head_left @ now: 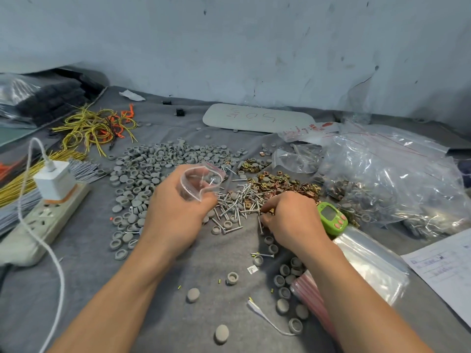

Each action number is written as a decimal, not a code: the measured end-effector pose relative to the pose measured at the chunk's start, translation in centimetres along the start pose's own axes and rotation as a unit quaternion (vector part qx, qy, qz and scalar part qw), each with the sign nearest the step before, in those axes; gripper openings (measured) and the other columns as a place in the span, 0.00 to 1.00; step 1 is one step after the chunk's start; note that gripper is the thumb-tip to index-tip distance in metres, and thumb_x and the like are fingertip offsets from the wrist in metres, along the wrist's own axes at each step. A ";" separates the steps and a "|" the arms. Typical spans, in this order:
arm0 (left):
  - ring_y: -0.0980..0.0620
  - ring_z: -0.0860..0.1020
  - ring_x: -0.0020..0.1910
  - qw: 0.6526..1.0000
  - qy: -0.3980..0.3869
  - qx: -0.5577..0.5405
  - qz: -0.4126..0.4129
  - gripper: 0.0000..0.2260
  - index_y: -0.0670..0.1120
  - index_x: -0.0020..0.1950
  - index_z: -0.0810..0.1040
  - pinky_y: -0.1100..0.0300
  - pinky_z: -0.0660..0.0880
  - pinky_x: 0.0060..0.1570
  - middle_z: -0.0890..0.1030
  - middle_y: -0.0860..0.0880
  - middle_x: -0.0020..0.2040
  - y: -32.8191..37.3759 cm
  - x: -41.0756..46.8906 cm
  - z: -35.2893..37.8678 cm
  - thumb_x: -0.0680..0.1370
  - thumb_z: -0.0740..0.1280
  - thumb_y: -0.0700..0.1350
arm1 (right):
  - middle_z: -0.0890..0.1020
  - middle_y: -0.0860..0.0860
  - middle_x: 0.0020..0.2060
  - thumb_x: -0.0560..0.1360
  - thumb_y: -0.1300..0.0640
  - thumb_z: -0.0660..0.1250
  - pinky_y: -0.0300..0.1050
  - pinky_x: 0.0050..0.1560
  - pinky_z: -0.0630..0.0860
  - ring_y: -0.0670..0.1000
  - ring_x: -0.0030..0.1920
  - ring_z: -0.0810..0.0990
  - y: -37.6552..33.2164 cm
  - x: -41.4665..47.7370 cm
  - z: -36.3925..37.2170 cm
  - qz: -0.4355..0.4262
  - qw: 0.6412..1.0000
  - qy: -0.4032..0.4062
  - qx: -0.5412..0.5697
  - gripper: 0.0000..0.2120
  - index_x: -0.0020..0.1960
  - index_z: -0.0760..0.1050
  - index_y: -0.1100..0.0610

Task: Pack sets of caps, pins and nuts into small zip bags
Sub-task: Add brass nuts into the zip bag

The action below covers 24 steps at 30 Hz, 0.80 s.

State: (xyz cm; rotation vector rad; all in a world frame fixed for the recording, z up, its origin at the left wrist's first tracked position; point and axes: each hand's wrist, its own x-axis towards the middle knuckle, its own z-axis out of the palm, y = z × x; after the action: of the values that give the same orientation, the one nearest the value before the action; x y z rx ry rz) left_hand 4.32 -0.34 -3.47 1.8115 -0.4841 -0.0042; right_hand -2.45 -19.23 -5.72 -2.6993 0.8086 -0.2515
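Note:
My left hand [175, 212] grips a small clear zip bag [201, 180] with its red-edged mouth open, held just above the cloth. A wide heap of grey round caps [147, 171] lies behind and left of it. Silver pins [234, 202] are piled between my hands, and brass-coloured nuts [283, 184] lie behind them. My right hand [290, 220] is down at the edge of the pin pile, its fingertips pinching pins. More caps [285, 276] are scattered near my right forearm.
A stack of empty zip bags [362, 271] lies under my right forearm, a green counter [331, 217] beside the hand. Large bags of packed sets [397, 179] fill the right. A power strip with charger [48, 202] and wire bundles [94, 128] sit at left.

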 end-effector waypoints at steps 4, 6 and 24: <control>0.62 0.83 0.48 0.999 -0.004 0.033 0.006 0.16 0.62 0.56 0.80 0.47 0.81 0.56 0.85 0.62 0.50 0.0 -0.1 -0.2 0.72 0.73 0.46 | 0.85 0.46 0.38 0.79 0.47 0.71 0.53 0.66 0.72 0.53 0.46 0.83 -0.6 -0.1 0.2 0.000 1.000 0.011 -0.006 0.06 0.47 0.85 0.47; 0.60 0.83 0.50 0.999 -0.005 0.047 0.008 0.16 0.60 0.57 0.80 0.47 0.80 0.56 0.85 0.62 0.50 -0.3 0.0 -0.1 0.74 0.74 0.42 | 0.86 0.47 0.37 0.80 0.53 0.69 0.52 0.65 0.73 0.52 0.44 0.83 -0.4 -0.1 0.2 0.010 0.999 0.024 0.030 0.08 0.45 0.86 0.50; 0.64 0.78 0.43 0.970 -0.126 0.207 0.016 0.17 0.61 0.59 0.77 0.71 0.67 0.37 0.82 0.61 0.46 0.1 -0.5 2.5 0.75 0.76 0.47 | 0.66 0.49 0.27 0.82 0.59 0.68 0.40 0.35 0.65 0.46 0.28 0.63 -1.3 -1.6 -1.4 0.041 0.752 -0.102 0.650 0.16 0.38 0.88 0.57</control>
State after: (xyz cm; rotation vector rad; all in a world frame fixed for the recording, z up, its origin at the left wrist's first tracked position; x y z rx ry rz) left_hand 3.24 -2.55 -4.27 2.2252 -0.7374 -0.1208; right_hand -3.44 -17.66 -4.13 -1.3169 0.3872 -0.3192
